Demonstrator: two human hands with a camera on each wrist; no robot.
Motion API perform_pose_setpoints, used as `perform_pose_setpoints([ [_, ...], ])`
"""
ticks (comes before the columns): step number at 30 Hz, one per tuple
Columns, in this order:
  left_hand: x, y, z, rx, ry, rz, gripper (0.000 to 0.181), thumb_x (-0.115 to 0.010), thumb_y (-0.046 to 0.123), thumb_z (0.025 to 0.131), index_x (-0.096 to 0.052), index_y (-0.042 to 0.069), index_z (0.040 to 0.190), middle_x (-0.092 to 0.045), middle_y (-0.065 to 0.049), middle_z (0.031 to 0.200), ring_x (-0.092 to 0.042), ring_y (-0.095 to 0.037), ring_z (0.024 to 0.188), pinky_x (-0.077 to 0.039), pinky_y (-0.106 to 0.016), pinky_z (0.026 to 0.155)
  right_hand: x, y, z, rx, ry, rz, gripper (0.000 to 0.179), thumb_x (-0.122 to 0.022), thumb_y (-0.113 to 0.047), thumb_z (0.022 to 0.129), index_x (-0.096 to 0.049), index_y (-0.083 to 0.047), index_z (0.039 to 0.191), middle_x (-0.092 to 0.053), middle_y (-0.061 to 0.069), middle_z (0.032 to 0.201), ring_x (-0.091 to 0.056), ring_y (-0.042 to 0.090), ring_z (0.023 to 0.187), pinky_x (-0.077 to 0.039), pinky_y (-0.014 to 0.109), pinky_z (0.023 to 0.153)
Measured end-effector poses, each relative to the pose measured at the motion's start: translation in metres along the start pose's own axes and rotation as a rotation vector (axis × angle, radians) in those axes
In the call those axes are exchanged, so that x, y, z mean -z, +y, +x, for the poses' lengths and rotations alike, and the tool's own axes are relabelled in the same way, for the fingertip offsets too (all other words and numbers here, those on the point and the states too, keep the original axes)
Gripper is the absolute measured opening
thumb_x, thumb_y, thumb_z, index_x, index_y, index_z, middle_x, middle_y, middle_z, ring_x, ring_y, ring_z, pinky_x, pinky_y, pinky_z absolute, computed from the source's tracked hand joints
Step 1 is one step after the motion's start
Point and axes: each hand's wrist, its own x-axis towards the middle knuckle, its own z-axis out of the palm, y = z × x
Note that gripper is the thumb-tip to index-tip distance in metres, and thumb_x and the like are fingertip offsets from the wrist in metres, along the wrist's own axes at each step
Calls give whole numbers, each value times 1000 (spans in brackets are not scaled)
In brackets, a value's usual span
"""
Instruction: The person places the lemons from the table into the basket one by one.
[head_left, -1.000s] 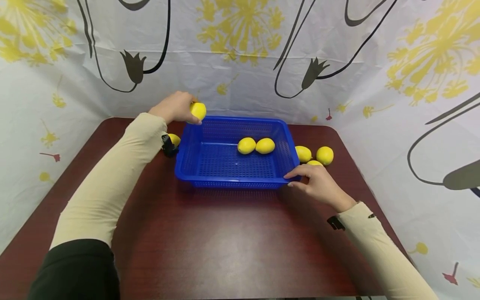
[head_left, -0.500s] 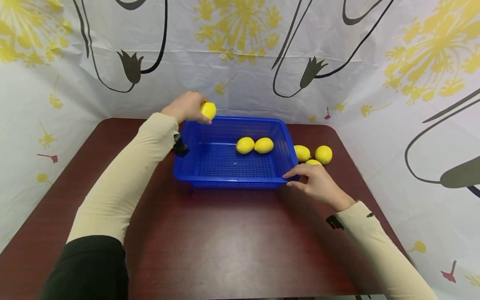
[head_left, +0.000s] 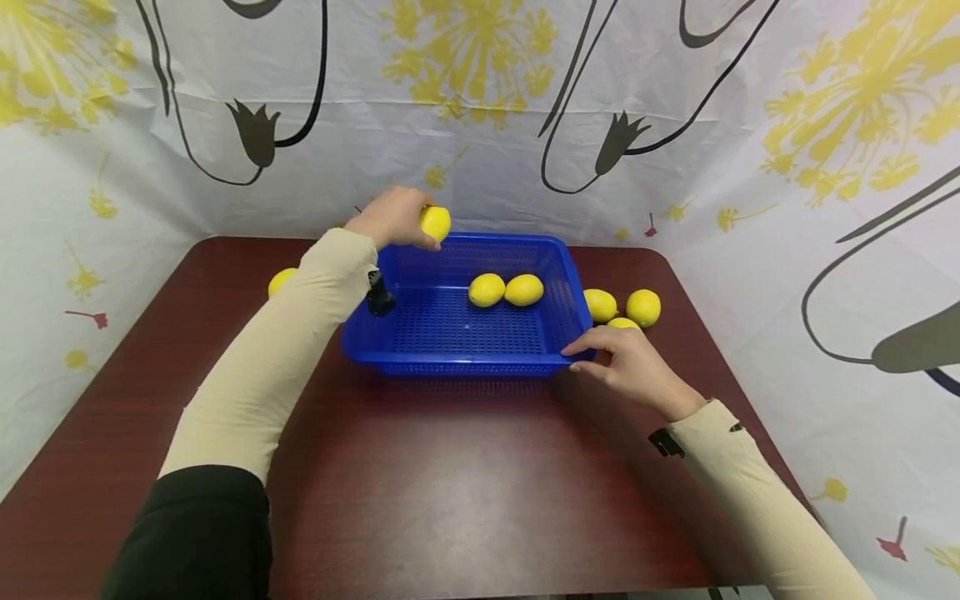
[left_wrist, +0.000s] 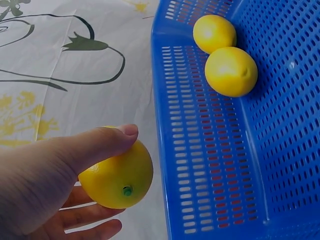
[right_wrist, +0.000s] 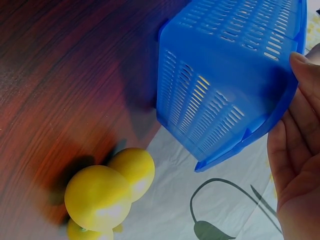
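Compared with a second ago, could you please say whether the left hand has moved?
Yes: in the head view, the left hand, holding a lemon, moved rightward relative to the blue basket.

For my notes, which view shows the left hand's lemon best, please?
The left wrist view: the lemon appears large, its green tip visible. The head view shows it smaller, partly behind the left hand; the right wrist view doesn't show it.

Left hand (head_left: 396,218) holds lemon (head_left: 437,223) near blue basket (head_left: 465,359).
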Motion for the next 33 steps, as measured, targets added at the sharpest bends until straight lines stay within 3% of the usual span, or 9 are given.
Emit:
perform_pose_setpoints([
  [9, -11, 5, 8, -49, 20, -32, 69, -83, 30, 84, -56, 0, 140, -63, -18, 128, -59, -31, 106, -49, -44, 89, -1, -1, 0, -14, -2, -3, 27, -84, -3, 81, -78, -13, 105, -73, -6, 98, -56, 8, 76, -51, 37, 60],
  [33, -48, 13, 25, -43, -11, -27, 68, -86, 31, 82, -58, 0, 136, -63, -16, 126, -60, -31, 105, -50, -43, 90, -1, 1, 0, -15, -2, -2, 27, -84, -4, 81, -78, -14, 105, -74, -5, 98, -54, 8, 73, -50, 34, 59],
])
